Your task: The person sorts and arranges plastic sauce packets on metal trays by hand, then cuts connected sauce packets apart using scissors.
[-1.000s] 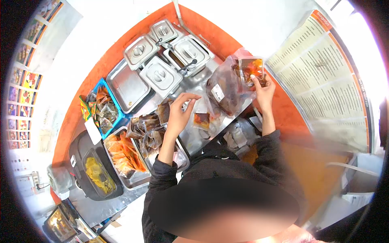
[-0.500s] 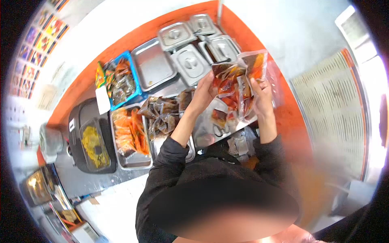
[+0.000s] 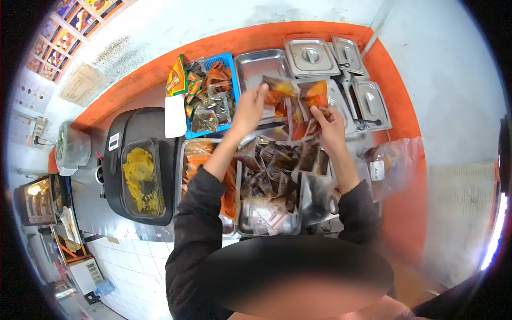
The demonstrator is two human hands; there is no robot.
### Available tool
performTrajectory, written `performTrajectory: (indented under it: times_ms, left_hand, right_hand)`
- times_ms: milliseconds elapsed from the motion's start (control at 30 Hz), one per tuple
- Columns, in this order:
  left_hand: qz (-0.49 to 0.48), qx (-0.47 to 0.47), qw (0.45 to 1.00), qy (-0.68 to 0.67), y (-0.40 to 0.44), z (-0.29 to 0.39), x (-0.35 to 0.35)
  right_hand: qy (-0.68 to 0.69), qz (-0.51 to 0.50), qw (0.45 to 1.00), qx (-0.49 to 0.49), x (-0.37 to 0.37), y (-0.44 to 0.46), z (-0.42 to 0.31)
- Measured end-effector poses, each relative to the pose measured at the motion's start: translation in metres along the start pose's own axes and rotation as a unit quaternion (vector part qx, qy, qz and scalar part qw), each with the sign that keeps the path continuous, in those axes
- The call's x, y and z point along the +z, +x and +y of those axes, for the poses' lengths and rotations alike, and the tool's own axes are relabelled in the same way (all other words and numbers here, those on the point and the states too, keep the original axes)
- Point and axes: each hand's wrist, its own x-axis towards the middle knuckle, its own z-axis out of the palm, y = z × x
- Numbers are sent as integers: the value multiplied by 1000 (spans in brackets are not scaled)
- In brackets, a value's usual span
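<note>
My left hand (image 3: 250, 109) is closed on the upper edge of a clear plastic bag (image 3: 281, 95) with reddish-orange food in it. My right hand (image 3: 332, 124) grips a second clear bag (image 3: 316, 95) of similar red and orange contents. Both bags are held up side by side, partly overlapping, above the steel pans. Just below them, bags with dark brown contents (image 3: 269, 189) are heaped in a metal tray (image 3: 245, 226). Under my left forearm lie bags with orange contents (image 3: 197, 154) in another tray, partly hidden by the arm.
A blue basket (image 3: 235, 90) of filled bags and packets stands behind my left hand. An open steel pan (image 3: 261, 58) and lidded pans (image 3: 312, 56) line the back. At left, a tub of yellow food (image 3: 141, 178) rests on a black case (image 3: 118, 160). Clear plastic bags (image 3: 394, 160) lie at right.
My view has turned, so the counter appears further right. Both hands, still holding the bags, have moved left over the counter, toward the open pan and the dark bags.
</note>
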Motion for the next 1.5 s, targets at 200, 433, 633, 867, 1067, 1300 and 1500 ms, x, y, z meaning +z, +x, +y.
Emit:
performTrajectory:
  times_ms: [200,433,633,867,1067,1300,1500]
  left_hand:
    - [13,68,994,89,131,-115,-27]
    - [-57,33,952,300,177,-166,-17]
    - [-50,84,894,437,197,-175,4]
    - [-33,197,924,326,160,-142,-17]
    - [-176,51,983,7,30,-47,-93]
    - [-412,-247,872,-98,-206,13,-151]
    - [-365,-351,861,34,-374,-24,-100]
  right_hand:
    - [-83,-30,996,-25,47,70,35]
    - [-438,-15,888,-138,55,136,105]
    - [-627,-23,766,-137,52,133,101]
    - [-579,-77,798,-151,60,45,31]
    - [-617,-39,784,-54,12,-72,-51]
    - [-613,-134,777,50,-56,-199,-86]
    - [-541,-352,729,227,-75,-274,-10]
